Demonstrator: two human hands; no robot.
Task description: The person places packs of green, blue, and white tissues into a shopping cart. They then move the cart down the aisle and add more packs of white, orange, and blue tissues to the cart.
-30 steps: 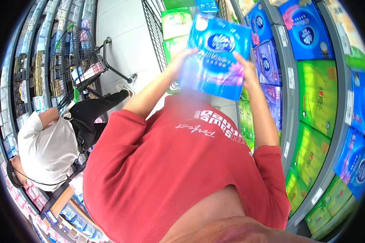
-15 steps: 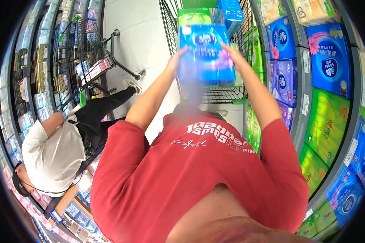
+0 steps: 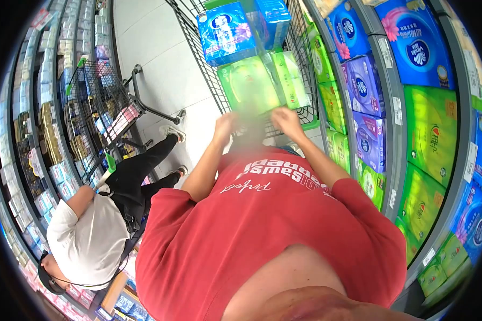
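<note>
My left hand (image 3: 226, 127) is at the near end of the shopping cart (image 3: 197, 57), beside the front edge of a green tissue pack (image 3: 260, 80). Its fingers are curled. My right hand (image 3: 287, 122) is also curled, near the cart's near rim, just below a second green pack (image 3: 291, 80). A grey blur between the hands hides what their fingers may touch. Farther in, the blue tissue pack (image 3: 225, 35) rests in the cart, apart from both hands. Another blue pack (image 3: 273, 24) stands to its right.
Shelves of blue, purple and green tissue packs (image 3: 431, 139) line the right side. On the left, a person in a white top (image 3: 93, 235) stands by another black cart (image 3: 99, 101). Packed shelves (image 3: 53, 128) run behind them. Pale floor tiles (image 3: 160, 59) lie between the carts.
Both hands have let go of the blue tissue pack and drawn back toward my body. The pack now sits farther in the cart, uncovering the green packs. The view has shifted.
</note>
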